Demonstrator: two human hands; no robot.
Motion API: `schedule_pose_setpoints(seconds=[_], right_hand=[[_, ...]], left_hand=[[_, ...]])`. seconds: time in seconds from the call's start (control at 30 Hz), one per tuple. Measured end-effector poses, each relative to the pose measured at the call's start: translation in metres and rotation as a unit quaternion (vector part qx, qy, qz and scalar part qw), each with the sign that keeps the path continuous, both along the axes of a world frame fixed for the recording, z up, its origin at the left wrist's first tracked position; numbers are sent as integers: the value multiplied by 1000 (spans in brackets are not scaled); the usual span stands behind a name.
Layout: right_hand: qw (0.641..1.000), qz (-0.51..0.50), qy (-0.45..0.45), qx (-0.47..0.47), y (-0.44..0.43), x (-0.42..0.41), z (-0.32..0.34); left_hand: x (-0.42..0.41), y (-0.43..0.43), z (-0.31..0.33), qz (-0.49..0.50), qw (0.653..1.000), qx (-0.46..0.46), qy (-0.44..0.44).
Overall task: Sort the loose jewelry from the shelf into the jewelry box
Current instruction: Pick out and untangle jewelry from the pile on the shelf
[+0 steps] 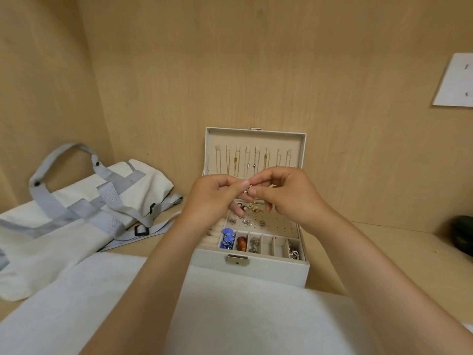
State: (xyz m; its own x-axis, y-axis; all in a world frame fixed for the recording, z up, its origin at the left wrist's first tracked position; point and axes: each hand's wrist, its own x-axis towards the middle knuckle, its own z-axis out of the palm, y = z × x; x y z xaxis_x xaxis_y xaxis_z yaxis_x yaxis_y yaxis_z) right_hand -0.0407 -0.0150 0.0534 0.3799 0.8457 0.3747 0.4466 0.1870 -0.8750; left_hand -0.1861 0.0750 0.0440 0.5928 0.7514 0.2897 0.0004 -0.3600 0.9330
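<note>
Small metallic jewelry piece (246,190) pinched between fingers of left hand (215,198) and right hand (289,196), over one open white jewelry box (256,274) | six front compartments (267,245), four filled | one tote bag (51,252) at 9 o'clock

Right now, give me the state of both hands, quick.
Left hand: closed, pinching a small metal piece.
Right hand: closed, pinching the same piece from the other side.
</note>
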Motion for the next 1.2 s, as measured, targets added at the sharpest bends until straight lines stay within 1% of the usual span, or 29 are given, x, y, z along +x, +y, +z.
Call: schedule_pose_setpoints(seconds=[0.07,0.17,0.27,0.43,0.67,0.8,0.9,1.03,1.2], right_hand=[[1000,-5,20,-1,0,1,1],[999,-12,43,-1,0,4,4],[998,5,68,-3,-1,7,6],[998,14,60,17,4,5,3],[998,-1,39,53,10,3,0],[996,14,52,69,9,1,3],[997,32,49,59,7,1,3],[997,3,46,59,7,5,-1],[998,3,40,47,3,8,-4]], left_hand=[[2,0,2,-4,1000,-10,3],[2,3,4,-44,999,-22,18],[1,5,6,-69,997,-18,24],[0,10,9,-53,998,-12,8],[3,16,8,-35,999,-14,-9],[6,16,8,-43,998,-36,-24],[8,14,6,-40,997,-51,-35],[10,8,3,-28,999,-12,-32],[12,9,-1,-21,999,30,-15]])
